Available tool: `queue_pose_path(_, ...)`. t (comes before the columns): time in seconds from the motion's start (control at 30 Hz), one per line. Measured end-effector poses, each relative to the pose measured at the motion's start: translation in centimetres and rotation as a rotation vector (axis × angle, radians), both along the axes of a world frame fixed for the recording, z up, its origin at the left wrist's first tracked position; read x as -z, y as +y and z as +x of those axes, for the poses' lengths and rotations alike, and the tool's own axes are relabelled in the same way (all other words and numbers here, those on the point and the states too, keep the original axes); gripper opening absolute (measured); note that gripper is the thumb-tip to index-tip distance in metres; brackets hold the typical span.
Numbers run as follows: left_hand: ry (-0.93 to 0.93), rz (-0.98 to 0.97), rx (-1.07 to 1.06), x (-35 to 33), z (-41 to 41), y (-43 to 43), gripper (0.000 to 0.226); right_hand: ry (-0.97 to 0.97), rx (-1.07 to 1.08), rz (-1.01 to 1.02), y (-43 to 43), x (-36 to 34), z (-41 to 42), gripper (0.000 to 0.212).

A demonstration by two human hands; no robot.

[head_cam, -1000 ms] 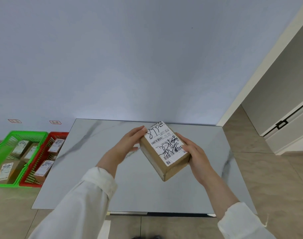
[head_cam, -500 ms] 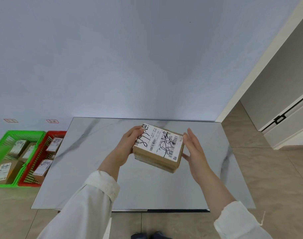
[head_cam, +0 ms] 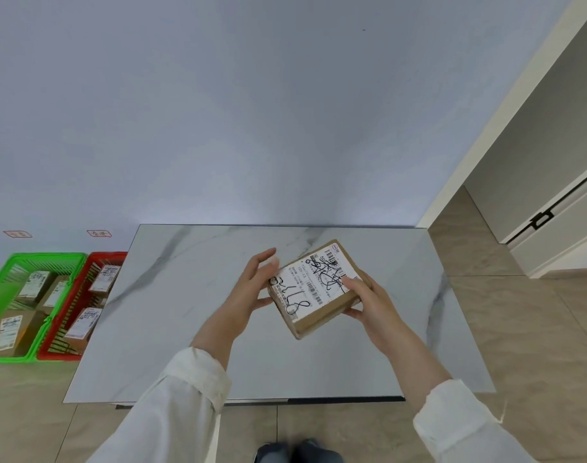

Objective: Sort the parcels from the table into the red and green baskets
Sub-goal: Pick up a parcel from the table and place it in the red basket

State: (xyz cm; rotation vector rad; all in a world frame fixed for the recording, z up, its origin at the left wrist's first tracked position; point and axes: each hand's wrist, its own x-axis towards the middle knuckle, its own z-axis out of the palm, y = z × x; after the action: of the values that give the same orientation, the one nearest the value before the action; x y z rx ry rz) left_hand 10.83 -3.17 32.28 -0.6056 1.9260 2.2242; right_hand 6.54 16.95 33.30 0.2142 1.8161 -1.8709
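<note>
Label check, it seems: the right hand [head_cam: 369, 304] grips the brown cardboard parcel [head_cam: 313, 290] over the grey marble bench [head_cam: 185, 329]. The left hand [head_cam: 253, 290], fingers straight, touches its left edge. Next, likely left to the red plastic basket [head_cam: 108, 254] or green plastic basket [head_cam: 44, 257].

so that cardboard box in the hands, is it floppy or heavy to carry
Probably stiff: the box shows straight edges and flat faces while the right hand pinches one end. Likely light, since that grip mostly carries it above the table. Flat sides suggest it won't roll.
</note>
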Motion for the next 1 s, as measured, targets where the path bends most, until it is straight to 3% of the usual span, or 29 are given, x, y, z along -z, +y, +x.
queue_pose_path(0.1, -0.088, -0.004, 0.297, -1.0, -0.1, -0.3, 0.045, 0.025, -0.105, 0.034, 0.4, -0.5, -0.9, 0.024)
queue_pose_path(0.17, -0.115, 0.037, 0.358, -1.1, -0.2, 0.1, 0.049, 0.043, -0.143, 0.057, 0.5, -0.8, -1.4, 0.026)
queue_pose_path(0.4, -0.029, 0.198, 0.053, 0.3, -0.1, 2.1, 0.045, 0.069, 0.097, -0.088, -0.1, 0.0, -0.9, 0.061)
queue_pose_path(0.63, -0.042, 0.259, -0.22, 1.8, -0.1, 5.4, 0.052, 0.045, 0.051, -0.135, -1.8, 1.1, 1.8, 0.052)
queue_pose_path(1.0, 0.017, 0.228, -0.221, 2.2, 0.6, 7.9, 0.056, 0.049, 0.163, -0.155, -2.2, 1.8, 2.7, 0.051)
